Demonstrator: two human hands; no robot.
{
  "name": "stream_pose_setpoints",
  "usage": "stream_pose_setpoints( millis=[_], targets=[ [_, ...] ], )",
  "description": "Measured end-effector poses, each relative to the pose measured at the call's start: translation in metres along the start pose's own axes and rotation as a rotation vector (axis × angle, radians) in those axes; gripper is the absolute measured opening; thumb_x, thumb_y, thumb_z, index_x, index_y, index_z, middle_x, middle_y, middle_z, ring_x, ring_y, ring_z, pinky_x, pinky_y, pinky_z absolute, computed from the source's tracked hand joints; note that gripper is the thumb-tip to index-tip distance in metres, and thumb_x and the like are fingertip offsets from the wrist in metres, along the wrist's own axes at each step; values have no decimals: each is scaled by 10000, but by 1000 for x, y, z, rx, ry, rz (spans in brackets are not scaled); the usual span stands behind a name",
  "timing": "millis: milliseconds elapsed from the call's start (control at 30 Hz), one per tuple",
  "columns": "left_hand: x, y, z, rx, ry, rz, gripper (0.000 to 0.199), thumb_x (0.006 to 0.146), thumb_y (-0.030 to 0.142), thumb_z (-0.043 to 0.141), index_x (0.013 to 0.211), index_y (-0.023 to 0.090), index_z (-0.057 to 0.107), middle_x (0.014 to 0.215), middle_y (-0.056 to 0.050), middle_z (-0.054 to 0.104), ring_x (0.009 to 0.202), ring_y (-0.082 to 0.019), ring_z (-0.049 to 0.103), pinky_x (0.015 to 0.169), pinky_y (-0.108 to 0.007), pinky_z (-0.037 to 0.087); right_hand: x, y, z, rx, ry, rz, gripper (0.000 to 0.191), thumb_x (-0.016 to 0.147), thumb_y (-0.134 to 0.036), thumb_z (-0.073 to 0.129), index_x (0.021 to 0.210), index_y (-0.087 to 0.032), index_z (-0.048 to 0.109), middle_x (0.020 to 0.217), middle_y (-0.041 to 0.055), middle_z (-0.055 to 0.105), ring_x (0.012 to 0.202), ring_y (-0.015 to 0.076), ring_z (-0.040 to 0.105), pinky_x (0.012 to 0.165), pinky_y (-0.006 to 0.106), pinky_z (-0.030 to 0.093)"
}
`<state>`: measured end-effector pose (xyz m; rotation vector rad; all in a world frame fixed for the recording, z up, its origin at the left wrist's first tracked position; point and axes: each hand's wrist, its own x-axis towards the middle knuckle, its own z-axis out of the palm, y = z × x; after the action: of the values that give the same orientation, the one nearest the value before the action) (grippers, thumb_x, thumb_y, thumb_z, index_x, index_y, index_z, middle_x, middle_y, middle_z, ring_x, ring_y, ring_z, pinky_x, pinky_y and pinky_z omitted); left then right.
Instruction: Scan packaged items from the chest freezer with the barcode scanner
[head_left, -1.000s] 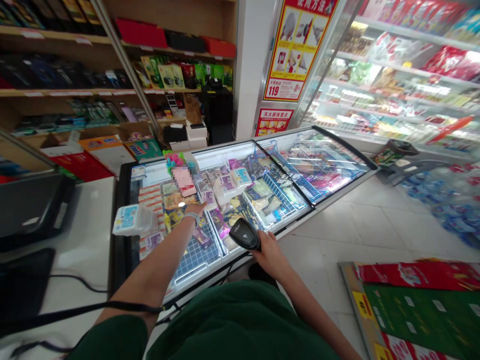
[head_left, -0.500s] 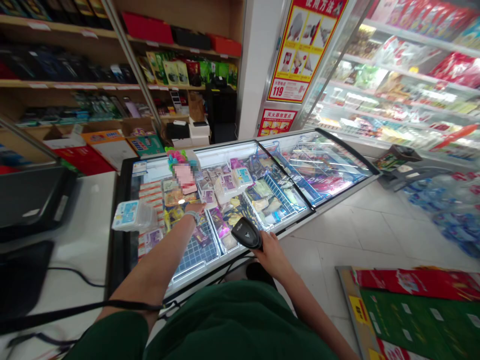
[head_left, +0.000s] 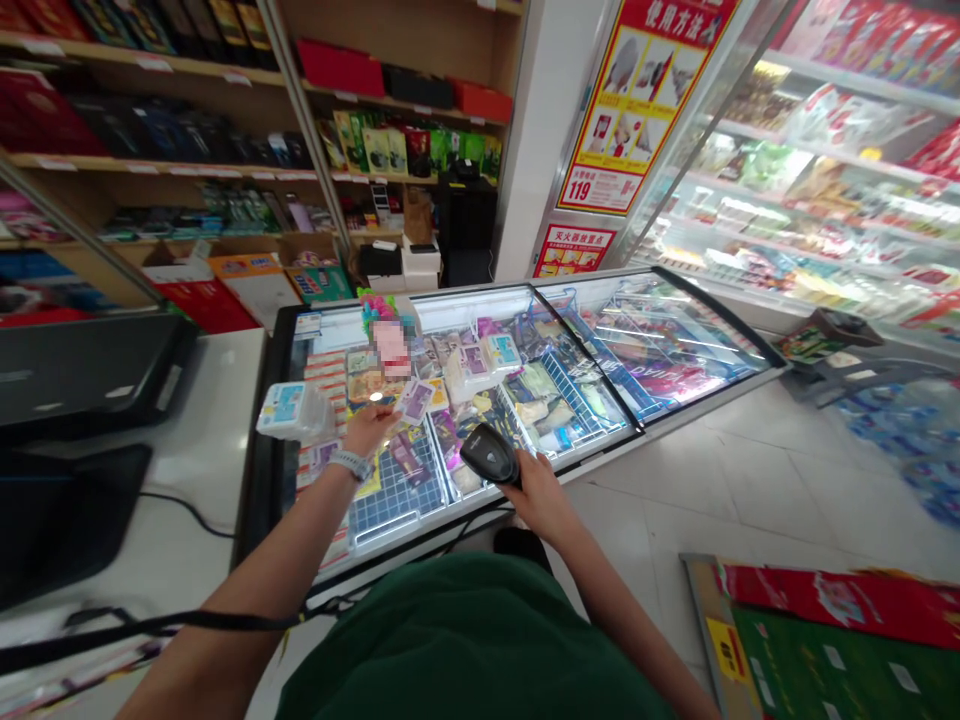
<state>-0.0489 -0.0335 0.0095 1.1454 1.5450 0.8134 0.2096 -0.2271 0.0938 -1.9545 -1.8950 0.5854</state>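
Note:
My left hand [head_left: 369, 430] pinches the edge of a flat pack with a purple-and-white label [head_left: 415, 400], held just over the glass lid of a chest freezer [head_left: 390, 530]. In my right hand [head_left: 536, 490] is a black barcode scanner [head_left: 487, 455], its head tilted up and to the left above the freezer's front part. Beyond the held pack, a stack of clear packs with purple labels [head_left: 469, 372] stands on the glass. A pack with a blue label [head_left: 504, 352] lies against that stack. To the left of my left hand sits another pile of clear, blue-labelled packs [head_left: 292, 408].
A colourful object with a blurred front [head_left: 388, 340] stands on the freezer's far side. On the left is a counter [head_left: 225, 400] with a dark device [head_left: 90, 365]. A black cable or strap [head_left: 150, 628] crosses over my left forearm. A red-and-green box display [head_left: 832, 630] stands at lower right.
My left hand has drawn back to the left and lifted the purple-labelled pack away from beside the stack. The scanner stays in my right hand. The view has shifted slightly.

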Motion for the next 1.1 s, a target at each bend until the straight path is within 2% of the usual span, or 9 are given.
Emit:
stream_pose_setpoints(
  millis=[67, 200, 433, 600, 867, 1000, 1100],
  targets=[
    [-15, 2, -13, -38, -12, 37, 268, 708, 350, 783, 830, 148, 655, 755, -13, 673, 759, -171, 640, 733, -309, 518, 3, -6, -1, -5, -2, -20, 109, 877, -188, 591, 964, -181, 526, 1009, 86, 653, 983, 237, 592, 994, 397, 354],
    [-42, 7, -32, -106, -35, 97, 382, 571, 394, 838, 824, 172, 658, 772, -23, 698, 761, -185, 644, 721, -298, 505, 7, -19, -2, -7, -19, -44, 121, 873, -179, 590, 969, -187, 517, 1019, 90, 651, 991, 242, 584, 980, 393, 364],
    [-68, 5, -43, -180, -41, 139, 503, 501, 466, 858, 846, 162, 653, 789, -35, 699, 740, -169, 633, 703, -290, 503, 12, -30, 0, -35, -69, -92, 139, 862, -168, 586, 981, -178, 516, 1011, 98, 650, 1009, 257, 589, 1025, 424, 335],
    [-73, 1, -44, -210, -30, 135, 510, 523, 513, 837, 835, 159, 645, 741, -25, 679, 683, -160, 614, 648, -289, 485, 13, -33, 1, -50, -78, -98, 132, 862, -170, 590, 971, -172, 516, 1014, 103, 650, 995, 252, 595, 1032, 423, 335],
    [-70, -5, -40, -230, -4, 67, 558, 460, 501, 865, 844, 150, 664, 757, -27, 697, 681, -150, 614, 626, -271, 477, 14, -28, 5, -45, -66, -111, 146, 866, -169, 575, 998, -175, 513, 1026, 101, 651, 1028, 251, 591, 1072, 445, 304],
    [-67, -19, -43, -211, 72, -13, 532, 478, 515, 838, 830, 149, 678, 706, -27, 685, 624, -145, 600, 539, -251, 436, 13, -25, 5, -25, -59, -105, 148, 871, -161, 567, 1006, -179, 510, 1046, 98, 648, 1041, 247, 586, 1073, 431, 305],
    [-66, -36, -52, -192, 175, -78, 506, 494, 512, 810, 820, 151, 668, 693, -26, 678, 626, -150, 618, 522, -240, 431, 12, -22, 5, -21, -53, -104, 139, 878, -171, 567, 1006, -181, 512, 1044, 94, 645, 1026, 242, 586, 1063, 424, 313]
  ],
)
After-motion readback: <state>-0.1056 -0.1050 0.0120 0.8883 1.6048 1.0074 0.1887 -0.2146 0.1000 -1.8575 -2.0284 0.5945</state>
